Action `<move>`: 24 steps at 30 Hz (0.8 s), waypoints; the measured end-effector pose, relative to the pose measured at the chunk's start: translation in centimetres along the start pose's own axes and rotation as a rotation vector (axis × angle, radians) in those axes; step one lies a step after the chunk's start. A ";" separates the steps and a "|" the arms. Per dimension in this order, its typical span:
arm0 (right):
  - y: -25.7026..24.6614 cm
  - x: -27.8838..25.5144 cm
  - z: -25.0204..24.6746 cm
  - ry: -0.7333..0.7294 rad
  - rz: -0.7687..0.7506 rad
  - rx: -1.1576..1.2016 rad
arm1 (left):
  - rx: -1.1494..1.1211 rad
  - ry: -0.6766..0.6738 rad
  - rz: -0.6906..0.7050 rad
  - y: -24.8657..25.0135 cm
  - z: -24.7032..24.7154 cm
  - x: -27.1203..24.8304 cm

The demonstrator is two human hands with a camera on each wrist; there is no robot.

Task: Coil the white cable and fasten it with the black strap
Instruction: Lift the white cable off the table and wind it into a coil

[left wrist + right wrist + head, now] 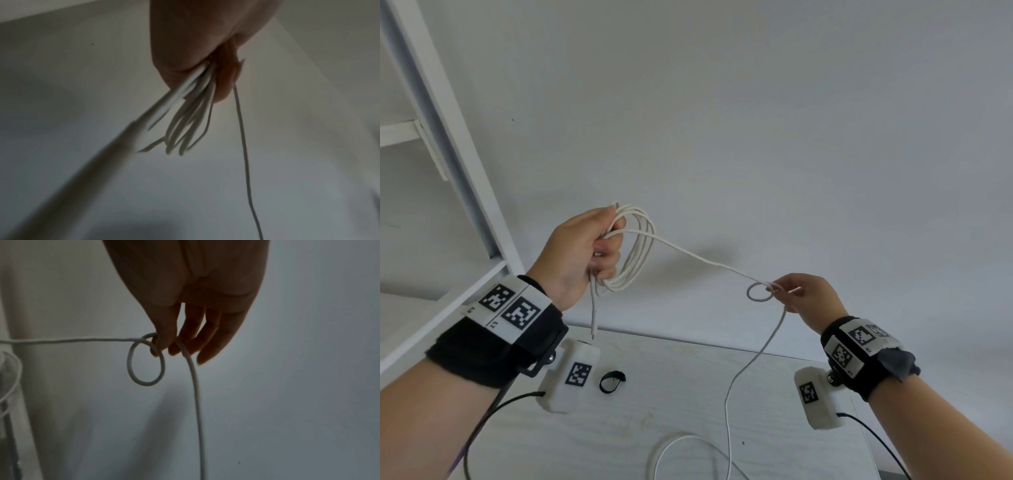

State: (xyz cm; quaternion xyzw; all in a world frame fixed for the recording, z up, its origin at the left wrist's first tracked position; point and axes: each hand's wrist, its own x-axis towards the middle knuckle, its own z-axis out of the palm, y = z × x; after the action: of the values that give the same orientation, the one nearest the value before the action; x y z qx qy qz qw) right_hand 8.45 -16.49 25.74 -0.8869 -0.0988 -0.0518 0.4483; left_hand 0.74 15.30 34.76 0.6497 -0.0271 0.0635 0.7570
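- Left hand [582, 250]: fist wrapped round several finished loops of the white cable [635, 253]. Loops hang below & to the right of the fingers; one short end with a plug dangles straight down under the fist. Left wrist view shows the same bundle squeezed between palm & fingers, blurry tho.
- Tip for this hand: grip firm but don't crush. Loops look roughly same size, so keep thumb on top so none slip when the next one lands.
- Btwn the hands: one strand runs from the top of the left fist down-right to the right hand, fairly taut. Probably best w/ a little slack so the new loop matches the others.
- Black strap [612, 381]: lying curled on the table [688, 394], below the left wrist, untouched. Not needed yet imo.
- Right hand [803, 296]: thumb & forefinger pinch the cable, other fingers loosely extended. A small twisted ring of cable sits just left of the fingertips [162, 345]; the rest drops from the hand to the table & curves there.
- Tip: that ring looks like a kink. Roll the cable btwn the fingertips to undo the twist before carrying it over to the left fist, else the coil goes lumpy.
- Plenty of cable left on the table, so coiling seems about halfway, maybe less.
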 end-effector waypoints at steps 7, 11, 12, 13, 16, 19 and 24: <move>2.4 0.1 -0.6 0.063 0.098 -0.081 | -0.073 0.089 0.004 0.2 -1.2 0.5; 2.8 0.0 -0.5 0.064 0.127 -0.105 | -0.071 0.070 -0.004 0.0 -0.9 0.5; 2.6 0.0 -0.3 0.057 0.125 -0.089 | -0.062 0.055 -0.009 -0.1 -0.7 0.5; 2.3 0.0 -0.1 0.045 0.116 -0.061 | -0.047 0.039 -0.015 -0.3 -0.5 0.4; 0.7 -0.2 0.8 -0.002 0.066 0.037 | -0.006 0.001 -0.029 -0.8 0.5 0.3; -1.2 -0.3 1.6 -0.019 0.044 0.127 | 0.004 -0.039 -0.048 -0.9 1.5 0.2; -2.3 0.2 2.2 0.028 0.022 0.108 | 0.067 -0.147 -0.122 -0.6 2.3 -0.3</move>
State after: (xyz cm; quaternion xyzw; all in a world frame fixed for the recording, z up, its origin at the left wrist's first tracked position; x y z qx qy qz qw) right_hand 8.12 -13.40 26.24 -0.8616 -0.0853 -0.0538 0.4975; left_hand 0.61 12.94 34.51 0.6781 -0.0410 -0.0296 0.7332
